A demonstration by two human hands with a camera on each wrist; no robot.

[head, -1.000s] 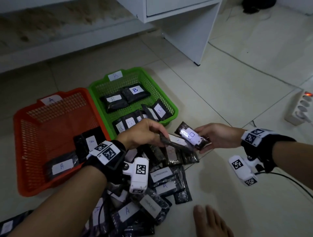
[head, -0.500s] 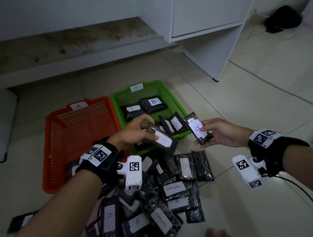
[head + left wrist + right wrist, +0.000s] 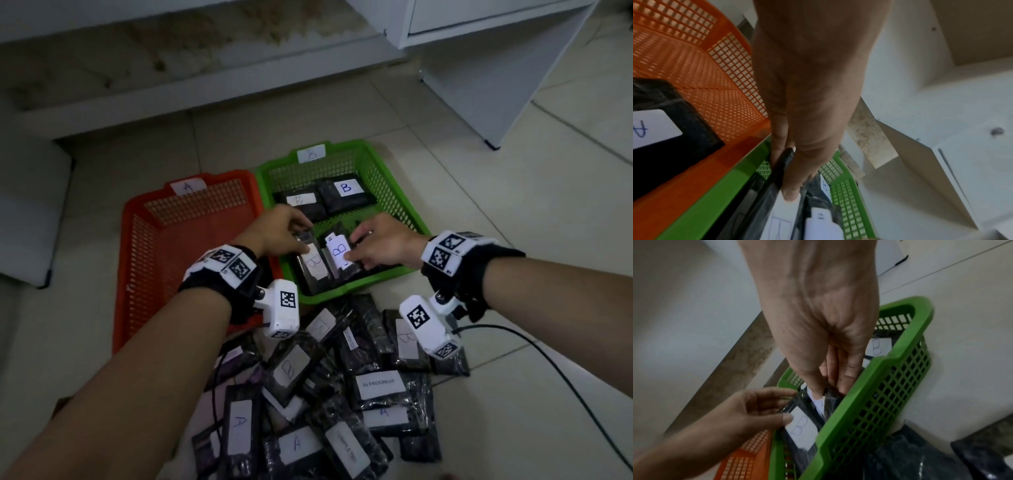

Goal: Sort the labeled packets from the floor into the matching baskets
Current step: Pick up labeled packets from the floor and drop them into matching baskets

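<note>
Both hands are inside the green basket [image 3: 383,178] tagged B. My left hand [image 3: 281,233] pinches a black packet with a B label [image 3: 313,265] at its top edge; the wrist view shows thumb and fingers [image 3: 789,193] clamped on that packet [image 3: 781,216]. My right hand [image 3: 376,245] pinches a second B packet [image 3: 337,255] beside it, seen too as the fingers [image 3: 842,382] on the packet [image 3: 830,400]. The left-held packet [image 3: 801,426] shows there as well. The orange basket [image 3: 154,246] tagged A stands to the left. A pile of labelled packets [image 3: 329,394] lies on the floor below.
Two more B packets [image 3: 344,192] lie at the back of the green basket. An A packet [image 3: 657,129] sits in the orange basket. White cabinet [image 3: 496,68] at the upper right, a black cable [image 3: 565,387] on the tiles at right, a low ledge behind.
Both hands moved forward from above the pile into the green basket, each carrying its B packet down among those lying there. The head view tilted forward.
</note>
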